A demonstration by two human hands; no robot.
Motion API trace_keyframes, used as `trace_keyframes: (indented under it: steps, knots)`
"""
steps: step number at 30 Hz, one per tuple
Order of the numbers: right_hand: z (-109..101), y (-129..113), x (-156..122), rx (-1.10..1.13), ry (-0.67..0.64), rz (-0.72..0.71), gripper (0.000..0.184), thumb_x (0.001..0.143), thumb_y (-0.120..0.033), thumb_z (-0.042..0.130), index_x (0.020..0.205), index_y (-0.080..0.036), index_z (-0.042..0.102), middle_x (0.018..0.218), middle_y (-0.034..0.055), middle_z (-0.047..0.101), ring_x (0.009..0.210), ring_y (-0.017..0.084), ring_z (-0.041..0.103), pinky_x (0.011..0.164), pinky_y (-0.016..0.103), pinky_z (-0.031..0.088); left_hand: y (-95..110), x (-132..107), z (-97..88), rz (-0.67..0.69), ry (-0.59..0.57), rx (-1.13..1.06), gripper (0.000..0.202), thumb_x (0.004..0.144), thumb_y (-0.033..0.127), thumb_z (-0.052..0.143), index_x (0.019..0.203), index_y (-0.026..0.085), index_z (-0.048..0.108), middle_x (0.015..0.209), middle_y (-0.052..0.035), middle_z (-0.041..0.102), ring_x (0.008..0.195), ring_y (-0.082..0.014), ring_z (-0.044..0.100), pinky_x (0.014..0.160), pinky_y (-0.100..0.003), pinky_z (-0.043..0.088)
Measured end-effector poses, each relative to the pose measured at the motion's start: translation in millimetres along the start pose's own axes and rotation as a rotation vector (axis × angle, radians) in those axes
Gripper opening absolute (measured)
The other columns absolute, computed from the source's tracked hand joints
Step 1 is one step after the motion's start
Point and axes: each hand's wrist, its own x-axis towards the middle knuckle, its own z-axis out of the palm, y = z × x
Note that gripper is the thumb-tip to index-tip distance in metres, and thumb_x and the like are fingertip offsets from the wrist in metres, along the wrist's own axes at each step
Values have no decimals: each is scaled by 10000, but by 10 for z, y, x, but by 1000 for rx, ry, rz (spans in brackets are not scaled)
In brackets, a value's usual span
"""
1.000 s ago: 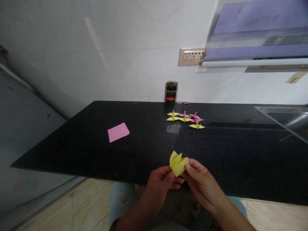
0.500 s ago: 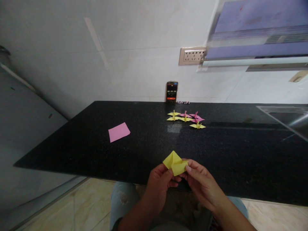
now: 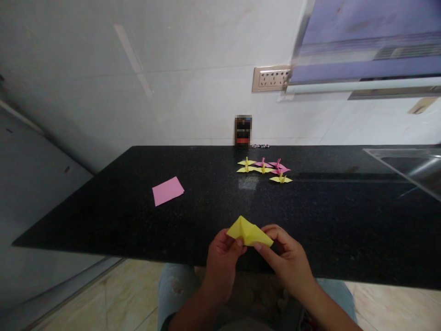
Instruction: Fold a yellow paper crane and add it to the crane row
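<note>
A partly folded yellow paper (image 3: pixel 248 232) is held above the near edge of the black counter (image 3: pixel 330 216). My left hand (image 3: pixel 222 259) pinches its left corner and my right hand (image 3: pixel 287 257) pinches its right side; both are closed on it. Farther back on the counter sit several finished yellow and pink paper cranes (image 3: pixel 264 168). A flat pink paper square (image 3: pixel 167 191) lies to the left.
A phone (image 3: pixel 243 131) leans upright against the white tiled wall behind the cranes. A wall socket (image 3: pixel 270 79) is above it. A steel sink (image 3: pixel 409 168) is at the right. My knees and a tiled floor show below the counter edge.
The yellow paper has been spread from an upright bunched fold into a flatter, wider shape, and both hands have shifted slightly left with it.
</note>
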Motion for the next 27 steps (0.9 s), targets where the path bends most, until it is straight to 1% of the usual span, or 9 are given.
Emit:
trace_keyframes:
  steps: [3, 8, 11, 14, 16, 20, 23, 25, 27]
  knots:
    - [2, -10, -27, 54, -52, 52, 121, 718, -243, 595, 634, -184, 530, 701, 23, 560, 678, 152, 516, 619, 270, 416, 28, 0, 14, -34, 15, -83, 229, 717, 261, 593, 917, 163, 541, 874, -39, 628, 766, -139, 586, 678, -256, 457]
    - [39, 16, -81, 218, -88, 228, 247, 707, -322, 599, 555, -180, 466, 625, -9, 526, 590, 124, 469, 541, 235, 374, 45, -2, 42, -44, 36, -128, 231, 729, 279, 576, 929, 173, 525, 803, -14, 608, 673, -111, 569, 579, -213, 442]
    - [62, 5, -88, 300, -174, 317, 236, 723, -335, 578, 583, -178, 471, 597, -20, 521, 562, 114, 462, 520, 226, 360, 23, 3, 31, 6, 56, -39, 193, 743, 283, 557, 893, 167, 522, 741, 1, 592, 613, -93, 540, 523, -190, 409]
    - [66, -42, -62, 291, -214, 310, 131, 725, -297, 585, 711, -182, 523, 650, -13, 558, 596, 121, 486, 541, 229, 372, 11, 4, 17, 75, 87, 95, 151, 733, 279, 568, 799, 154, 516, 649, 20, 570, 535, -79, 499, 480, -179, 372]
    - [63, -68, -38, 266, -205, 297, 124, 725, -296, 587, 760, -186, 542, 660, -11, 569, 592, 122, 492, 536, 229, 378, 17, -2, 22, 83, 67, 135, 146, 725, 279, 573, 768, 153, 515, 626, 23, 571, 514, -80, 488, 477, -183, 366]
    - [59, -65, -17, 204, -144, 333, 205, 743, -352, 552, 647, -172, 540, 550, -28, 500, 494, 103, 439, 454, 214, 340, 50, -17, 53, 24, -1, 136, 147, 715, 269, 582, 792, 147, 555, 627, 21, 581, 499, -76, 467, 473, -184, 352]
    - [61, -61, -24, 238, -127, 364, 237, 741, -362, 553, 617, -163, 519, 528, -36, 472, 466, 85, 407, 434, 201, 317, 60, -15, 55, -23, -41, 153, 151, 697, 271, 602, 722, 122, 594, 555, 28, 550, 477, -67, 429, 459, -179, 320]
    - [61, -75, -25, 278, -143, 399, 241, 738, -368, 554, 622, -160, 517, 522, -40, 469, 452, 76, 401, 425, 194, 313, 47, -9, 37, -51, -48, 153, 166, 680, 277, 618, 667, 112, 602, 523, 31, 533, 462, -60, 408, 454, -178, 303]
    - [56, -96, -15, 310, -153, 422, 230, 730, -372, 562, 651, -159, 525, 533, -41, 473, 453, 75, 409, 428, 192, 326, 19, -3, 11, -81, -46, 136, 177, 665, 285, 632, 653, 110, 604, 522, 28, 537, 457, -60, 410, 455, -182, 303]
